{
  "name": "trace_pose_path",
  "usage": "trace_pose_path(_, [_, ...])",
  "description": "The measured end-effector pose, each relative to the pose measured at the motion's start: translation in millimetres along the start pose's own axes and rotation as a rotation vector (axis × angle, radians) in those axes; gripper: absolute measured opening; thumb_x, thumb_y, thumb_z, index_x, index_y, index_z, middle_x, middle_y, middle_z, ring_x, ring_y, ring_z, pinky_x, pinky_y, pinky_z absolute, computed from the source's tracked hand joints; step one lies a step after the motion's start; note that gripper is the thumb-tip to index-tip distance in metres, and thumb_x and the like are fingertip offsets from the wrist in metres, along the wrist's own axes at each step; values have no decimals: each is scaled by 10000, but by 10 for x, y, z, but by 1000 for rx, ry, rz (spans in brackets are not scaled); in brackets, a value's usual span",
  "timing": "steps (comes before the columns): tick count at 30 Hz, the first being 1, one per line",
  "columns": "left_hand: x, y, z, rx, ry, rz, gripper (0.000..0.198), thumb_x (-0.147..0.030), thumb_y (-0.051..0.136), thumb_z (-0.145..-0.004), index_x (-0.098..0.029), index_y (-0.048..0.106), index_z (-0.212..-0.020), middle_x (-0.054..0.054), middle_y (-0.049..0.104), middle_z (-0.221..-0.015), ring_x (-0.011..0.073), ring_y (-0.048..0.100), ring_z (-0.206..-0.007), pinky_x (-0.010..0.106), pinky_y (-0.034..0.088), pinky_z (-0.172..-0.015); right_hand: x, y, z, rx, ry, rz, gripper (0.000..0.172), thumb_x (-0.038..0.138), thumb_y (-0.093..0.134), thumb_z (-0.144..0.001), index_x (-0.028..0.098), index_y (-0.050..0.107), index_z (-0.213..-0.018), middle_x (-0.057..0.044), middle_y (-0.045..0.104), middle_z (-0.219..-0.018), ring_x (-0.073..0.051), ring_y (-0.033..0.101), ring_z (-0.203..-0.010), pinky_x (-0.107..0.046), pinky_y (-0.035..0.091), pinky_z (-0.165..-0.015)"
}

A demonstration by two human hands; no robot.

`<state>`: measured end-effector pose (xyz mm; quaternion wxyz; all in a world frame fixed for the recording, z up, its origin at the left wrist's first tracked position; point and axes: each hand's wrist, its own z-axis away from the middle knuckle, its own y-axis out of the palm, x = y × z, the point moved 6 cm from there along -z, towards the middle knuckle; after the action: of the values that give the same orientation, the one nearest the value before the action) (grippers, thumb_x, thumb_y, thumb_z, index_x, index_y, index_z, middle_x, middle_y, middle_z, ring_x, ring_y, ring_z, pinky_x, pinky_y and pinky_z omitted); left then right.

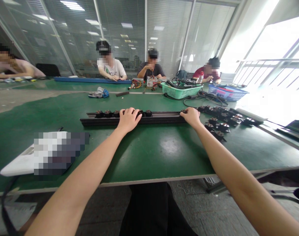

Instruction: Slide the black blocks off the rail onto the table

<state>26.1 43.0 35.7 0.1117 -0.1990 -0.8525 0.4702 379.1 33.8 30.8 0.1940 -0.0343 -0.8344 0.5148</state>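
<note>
Fingers (135,113) along a black rail (161,120)

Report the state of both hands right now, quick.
Left hand: curled over the black rail; what it grips cannot be told.
Right hand: curled at the rail's right end; grip cannot be told.

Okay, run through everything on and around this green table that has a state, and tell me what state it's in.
Left hand, fingers curled over the rail
Right hand, at the rail's right end, grip unclear
Black rail, lying flat
Small parts on the rail, lined up
Loose black parts, scattered
Green basket, filled
Blue basket, holding things
Cloth, crumpled
</note>
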Motion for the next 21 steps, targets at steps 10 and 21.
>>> trace_pose_path(10, [6,2,3,7,-9,23,426,-443,386,-1088,-241,643,-1360,139,636,-1334,332,557,-1268,530,297,-1131,-51,31,-24,-7,25,-100,367,343,627,-876,161,670,-1191,-144,757,-1153,-314,671,-1118,-400,442,-956])
trace_pose_path(21, [-6,-9,5,0,-4,-5,452,-445,380,-1085,-213,652,-1361,152,647,-1325,337,572,-1240,533,316,-1118,-16,9,-4,-10,-10,-48,308,332,592,-890,170,683,-1136,-155,760,-1142,-334,668,-1106,-429,425,-961])
